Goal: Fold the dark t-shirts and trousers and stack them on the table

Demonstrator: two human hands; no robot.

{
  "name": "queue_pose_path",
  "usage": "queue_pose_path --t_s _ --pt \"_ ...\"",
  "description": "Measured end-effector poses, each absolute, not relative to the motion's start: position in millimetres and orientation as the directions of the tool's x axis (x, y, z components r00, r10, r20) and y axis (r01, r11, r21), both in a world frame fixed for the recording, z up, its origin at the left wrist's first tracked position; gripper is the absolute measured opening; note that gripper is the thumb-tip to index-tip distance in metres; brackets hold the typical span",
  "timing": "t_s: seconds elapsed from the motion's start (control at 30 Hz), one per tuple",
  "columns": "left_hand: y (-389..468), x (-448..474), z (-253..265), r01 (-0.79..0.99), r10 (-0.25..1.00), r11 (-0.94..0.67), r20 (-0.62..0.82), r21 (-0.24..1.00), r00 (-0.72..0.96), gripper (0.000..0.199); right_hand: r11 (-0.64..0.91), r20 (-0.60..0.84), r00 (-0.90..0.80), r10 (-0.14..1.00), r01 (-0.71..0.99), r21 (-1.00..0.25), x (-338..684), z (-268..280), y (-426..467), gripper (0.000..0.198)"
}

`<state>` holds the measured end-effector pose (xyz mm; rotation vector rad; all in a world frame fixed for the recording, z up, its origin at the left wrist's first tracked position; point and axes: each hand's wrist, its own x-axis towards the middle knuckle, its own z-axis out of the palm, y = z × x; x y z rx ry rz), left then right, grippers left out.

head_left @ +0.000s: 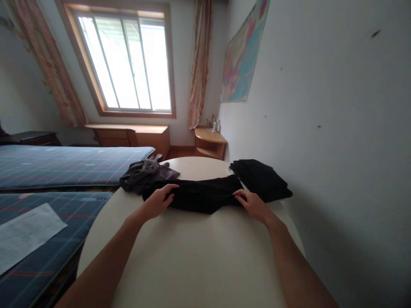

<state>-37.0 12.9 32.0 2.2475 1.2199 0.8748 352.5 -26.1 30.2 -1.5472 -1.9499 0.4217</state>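
Note:
A long piece of black clothing [195, 194] lies stretched sideways across the round cream table [205, 256]. My left hand [159, 201] rests on its left part, index finger extended and thumb apart from it. At the right end, my right hand [253, 204] pinches the near edge of the black clothing between thumb and fingers. A crumpled dark grey garment [144, 173] touches its far left side. Beside my right hand is a stack of folded black clothes [260, 177], partly covering something white beneath.
Left of the table stand beds with blue plaid mattresses [70, 164], one bearing a sheet of paper [30, 233]. A white wall [346, 171] runs close along the right. Behind are a wooden desk [150, 134] and a corner shelf [210, 136] below the window.

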Motion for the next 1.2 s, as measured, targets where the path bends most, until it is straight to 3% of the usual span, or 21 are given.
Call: queue_pose_path --t_s 0.1,0.23,0.4,0.5,0.57,0.63,0.7,0.77,0.83,0.9,1.0,1.1,1.2 --pt "7.8 -43.6 45.6 0.470 0.879 -0.434 0.246 0.769 0.409 0.041 0.275 0.213 -0.185 0.959 0.780 -0.562 351.9 43.4 -37.7 0.026" --pt "-10.9 -59.3 65.1 0.421 0.816 -0.245 -0.049 0.873 0.577 0.043 0.286 0.061 -0.304 0.951 0.781 -0.556 350.1 57.4 -68.3 0.024" --pt "-39.2 -76.6 75.8 0.555 0.600 -0.077 -0.406 0.828 0.690 0.034 0.242 -0.249 -0.462 0.851 0.766 -0.596 345.8 64.1 -113.3 0.021" --pt "-45.9 -82.3 67.6 0.591 0.351 0.072 -0.575 0.804 0.739 0.050 0.159 -0.432 -0.472 0.768 0.795 -0.586 344.7 64.7 -130.2 0.021" --pt "-45.2 -81.5 59.0 0.569 0.329 0.087 -0.563 0.818 0.758 0.056 0.121 -0.504 -0.462 0.730 0.812 -0.571 343.5 65.8 -135.2 0.022" --pt "-42.3 -75.3 49.4 0.525 0.520 -0.031 -0.435 0.851 0.736 0.053 0.136 -0.483 -0.457 0.747 0.816 -0.562 341.1 66.6 -135.2 0.029" --pt "-39.0 -64.9 38.2 0.510 0.735 -0.269 -0.168 0.817 0.657 0.047 0.225 -0.329 -0.455 0.827 0.805 -0.549 337.4 64.5 -131.1 0.032" --pt "-37.4 -53.6 24.5 0.560 0.800 -0.497 0.101 0.662 0.591 0.044 0.354 -0.106 -0.461 0.881 0.792 -0.498 333.6 57.3 -125.1 0.034" --pt "-39.0 -44.5 9.9 0.626 0.775 -0.610 0.203 0.486 0.598 0.055 0.441 0.021 -0.480 0.877 0.787 -0.432 330.9 45.6 -119.8 0.054" --pt "-44.1 -39.3 -2.3 0.678 0.754 -0.646 0.157 0.352 0.637 0.065 0.457 -0.002 -0.499 0.867 0.796 -0.397 329.7 32.8 -118.2 0.071" --pt "-56.6 -39.5 -8.2 0.711 0.735 -0.661 0.014 0.240 0.678 0.065 0.415 -0.118 -0.495 0.861 0.817 -0.401 328.6 22.1 -126.4 0.070" --pt "-70.3 -46.1 3.2 0.703 0.708 -0.673 -0.074 0.230 0.702 0.068 0.366 -0.205 -0.482 0.852 0.828 -0.424 325.0 28.0 -146.7 0.078" --pt "-79.9 -50.5 23.8 0.671 0.679 -0.693 -0.074 0.263 0.731 0.069 0.322 -0.278 -0.462 0.842 0.845 -0.427 315.7 45.0 -171.0 0.089"
